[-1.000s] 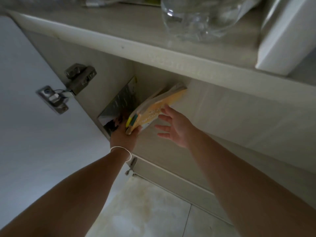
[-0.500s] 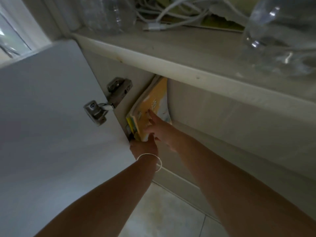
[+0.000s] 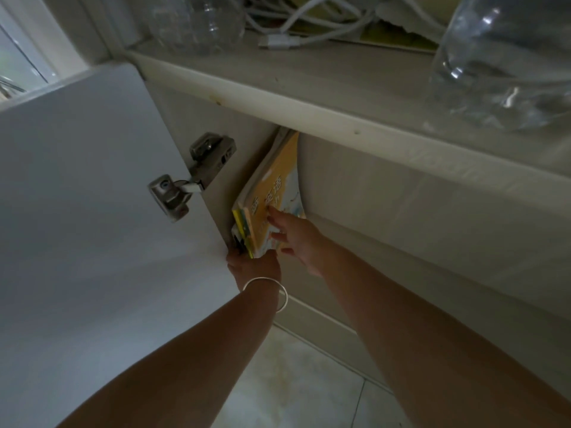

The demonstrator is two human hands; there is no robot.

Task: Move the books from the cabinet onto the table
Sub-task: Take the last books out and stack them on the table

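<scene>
A thin stack of books (image 3: 272, 186) with a yellow cover on top stands on edge inside the open cabinet (image 3: 401, 193), leaning against its left wall. My left hand (image 3: 251, 267), a silver bangle on the wrist, grips the stack's lower corner from below. My right hand (image 3: 296, 236) lies flat on the yellow cover, fingers spread. The tabletop (image 3: 340, 75) runs just above the cabinet opening.
The white cabinet door (image 3: 92, 211) stands open at the left, with a metal hinge (image 3: 191, 177). On the tabletop lie clear plastic bottles (image 3: 500, 57) and white cables (image 3: 296, 23). Pale floor tiles (image 3: 293, 381) show below.
The view has risen and shifted, showing more of the tabletop. The stack has swung from tilted flat to upright against the left wall, and my right hand now presses on its cover.
</scene>
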